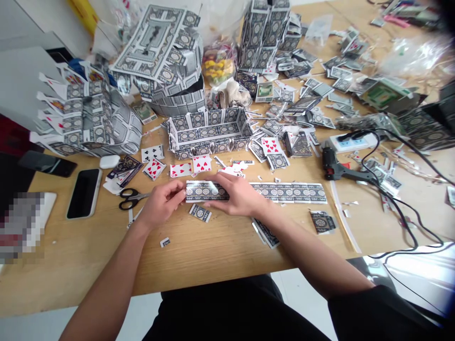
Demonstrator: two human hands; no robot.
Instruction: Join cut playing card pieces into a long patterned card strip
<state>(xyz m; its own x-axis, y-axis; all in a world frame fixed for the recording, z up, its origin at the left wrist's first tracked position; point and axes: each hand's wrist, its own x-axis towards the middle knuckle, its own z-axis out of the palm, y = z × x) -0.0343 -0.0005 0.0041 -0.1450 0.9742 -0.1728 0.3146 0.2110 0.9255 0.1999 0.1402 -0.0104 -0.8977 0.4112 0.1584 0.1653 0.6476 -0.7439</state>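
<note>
A long strip of joined playing cards [291, 193], patterned grey backs up, lies flat on the wooden table. At its left end, my left hand [161, 203] pinches the edge between thumb and fingers. My right hand [241, 195] straddles the strip left of its middle, fingers at the far edge and thumb at the near one, covering part of the cards. A small cut card piece [200, 213] rests just below the strip's left part. Partly beneath my right forearm is a stack of cards [266, 234]. Beyond the strip stands an open rectangular card box [209, 135].
Black scissors [133, 198] lie left of my left hand, near a phone [84, 194]. A glue gun [334, 166] with trailing cables and a power strip [350, 141] sit at the right. Larger card-built structures [92, 118] and scattered cards [272, 146] crowd the back.
</note>
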